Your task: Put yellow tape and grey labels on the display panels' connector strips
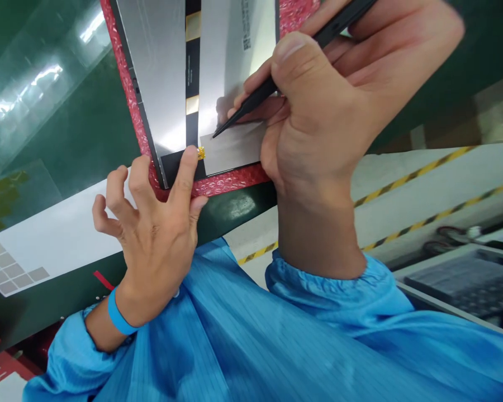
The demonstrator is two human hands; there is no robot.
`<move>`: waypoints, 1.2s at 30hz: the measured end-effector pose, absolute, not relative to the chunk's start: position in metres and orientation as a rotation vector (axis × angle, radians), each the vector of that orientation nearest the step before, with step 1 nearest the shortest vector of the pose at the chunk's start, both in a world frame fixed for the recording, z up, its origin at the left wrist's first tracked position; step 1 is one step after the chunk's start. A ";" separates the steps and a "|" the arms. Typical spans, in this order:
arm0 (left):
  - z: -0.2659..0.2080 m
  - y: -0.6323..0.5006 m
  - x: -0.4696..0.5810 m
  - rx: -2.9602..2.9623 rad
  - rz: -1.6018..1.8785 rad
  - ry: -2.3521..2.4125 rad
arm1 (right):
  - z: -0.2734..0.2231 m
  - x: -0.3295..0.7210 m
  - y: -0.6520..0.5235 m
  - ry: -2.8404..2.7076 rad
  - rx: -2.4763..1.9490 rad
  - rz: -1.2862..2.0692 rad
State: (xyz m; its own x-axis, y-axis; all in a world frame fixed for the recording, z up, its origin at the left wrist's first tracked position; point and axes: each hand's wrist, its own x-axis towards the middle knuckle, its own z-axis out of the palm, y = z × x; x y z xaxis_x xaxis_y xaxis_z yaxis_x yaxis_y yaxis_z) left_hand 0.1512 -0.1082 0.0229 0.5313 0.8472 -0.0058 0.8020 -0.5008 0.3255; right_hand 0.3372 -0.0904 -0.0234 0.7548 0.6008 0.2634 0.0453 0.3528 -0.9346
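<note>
A flat display panel with silvery sheets and a black strip down its middle lies on pink bubble wrap. My left hand rests at the panel's lower edge. Its index fingertip presses beside a small piece of yellow tape, and the other fingers are bent and apart, holding nothing. Black pointed tweezers slant down from my right hand, which grips them between thumb and fingers. Their tip is at the grey rectangle at the panel's lower right, close to the tape; whether it touches is unclear.
The panel and wrap lie on a green work surface. Clear plastic film covers its left part. A white sheet with grey squares lies nearer me. At right are yellow-black striped tape and a tray.
</note>
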 end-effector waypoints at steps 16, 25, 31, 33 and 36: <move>0.024 -0.110 0.164 2.508 0.216 1.226 | -0.024 0.336 -0.089 -0.665 -1.137 0.376; 0.027 -0.110 0.155 2.439 0.245 1.385 | -0.034 0.338 -0.088 -0.614 -1.152 0.322; 0.029 -0.097 0.103 2.541 0.363 1.276 | -0.046 0.340 -0.083 -0.581 -1.161 0.299; 0.029 -0.093 0.066 2.573 0.439 1.295 | -0.050 0.344 -0.082 -0.575 -1.154 0.308; 0.023 -0.093 0.004 2.577 0.521 1.411 | -0.045 0.347 -0.087 -0.519 -1.180 0.363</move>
State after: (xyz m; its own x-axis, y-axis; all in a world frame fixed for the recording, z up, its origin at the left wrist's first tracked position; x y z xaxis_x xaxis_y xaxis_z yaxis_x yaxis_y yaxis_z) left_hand 0.0042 -0.0933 0.0231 0.4950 0.8392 0.2254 0.7844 -0.5431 0.2995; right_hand 0.3473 -0.0873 -0.0452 0.8279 0.5266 0.1929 -0.0006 0.3449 -0.9386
